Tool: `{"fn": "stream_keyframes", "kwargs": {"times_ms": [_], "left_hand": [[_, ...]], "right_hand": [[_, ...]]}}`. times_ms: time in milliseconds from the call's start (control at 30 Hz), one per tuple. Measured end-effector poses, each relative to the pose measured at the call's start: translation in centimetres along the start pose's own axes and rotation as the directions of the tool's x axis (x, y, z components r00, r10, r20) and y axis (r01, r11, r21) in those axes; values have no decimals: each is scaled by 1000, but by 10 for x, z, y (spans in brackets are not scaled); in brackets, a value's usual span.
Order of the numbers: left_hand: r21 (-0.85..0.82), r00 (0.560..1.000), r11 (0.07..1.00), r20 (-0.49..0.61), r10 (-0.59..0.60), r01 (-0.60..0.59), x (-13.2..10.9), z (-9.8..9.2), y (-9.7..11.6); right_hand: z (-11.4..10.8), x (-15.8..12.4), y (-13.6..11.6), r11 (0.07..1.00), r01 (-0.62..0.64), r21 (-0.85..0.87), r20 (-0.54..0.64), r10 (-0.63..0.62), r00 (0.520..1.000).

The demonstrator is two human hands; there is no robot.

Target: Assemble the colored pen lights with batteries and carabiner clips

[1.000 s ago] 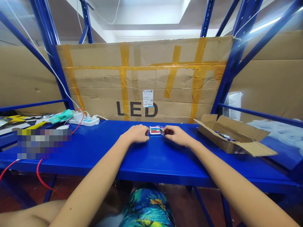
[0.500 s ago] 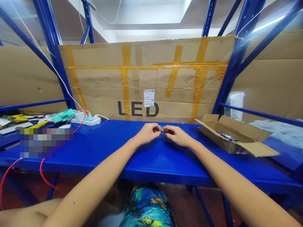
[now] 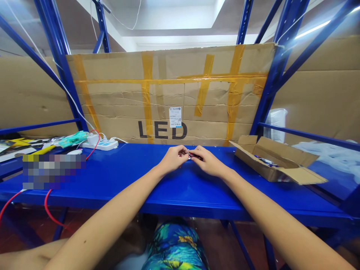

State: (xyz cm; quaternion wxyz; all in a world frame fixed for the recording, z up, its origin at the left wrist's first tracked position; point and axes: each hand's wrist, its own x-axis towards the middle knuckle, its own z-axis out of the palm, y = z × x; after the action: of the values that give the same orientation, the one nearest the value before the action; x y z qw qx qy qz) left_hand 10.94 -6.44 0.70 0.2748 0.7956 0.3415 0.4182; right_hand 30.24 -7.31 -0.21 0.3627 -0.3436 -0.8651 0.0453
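Note:
Near the back of the blue table, my left hand and my right hand meet at a small, slim item with red and silvery parts. The left thumb and forefinger pinch its left end. On its right side my right fingers are closed around it, covering much of it. It is too small and too covered for me to tell its kind. An open cardboard box stands to the right, with several thin bluish, shiny pieces inside.
A large taped cardboard panel marked LED rises behind the table. To the left are a white power strip, a turquoise packet, yellow-handled items and red cables. Blue rack posts frame the sides. Translucent plastic wrapping lies far right.
The small item has turned between my fingers, showing more red and lying flatter. My right hand has shifted slightly over it. The whole view has swung a little.

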Motion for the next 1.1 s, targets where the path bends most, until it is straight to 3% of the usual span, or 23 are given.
{"fn": "stream_keyframes", "kwargs": {"times_ms": [333, 467, 833, 1100], "left_hand": [[-255, 992, 963, 109, -56, 83, 1, -3, 8], [-241, 991, 968, 127, -36, 66, 1, -4, 7], [-161, 992, 987, 126, 1, 19, -1, -2, 4], [-116, 987, 993, 159, 13, 6, 0, -2, 2]], "right_hand": [[4, -1, -5, 995, 79, -56, -148, -86, 985], [-1, -2, -11, 992, 122, -29, -128, -125, 984], [-1, -1, -11, 999, 41, -21, -33, -42, 999], [0, -2, -8, 999, 20, 35, -134, -15, 991]]}}
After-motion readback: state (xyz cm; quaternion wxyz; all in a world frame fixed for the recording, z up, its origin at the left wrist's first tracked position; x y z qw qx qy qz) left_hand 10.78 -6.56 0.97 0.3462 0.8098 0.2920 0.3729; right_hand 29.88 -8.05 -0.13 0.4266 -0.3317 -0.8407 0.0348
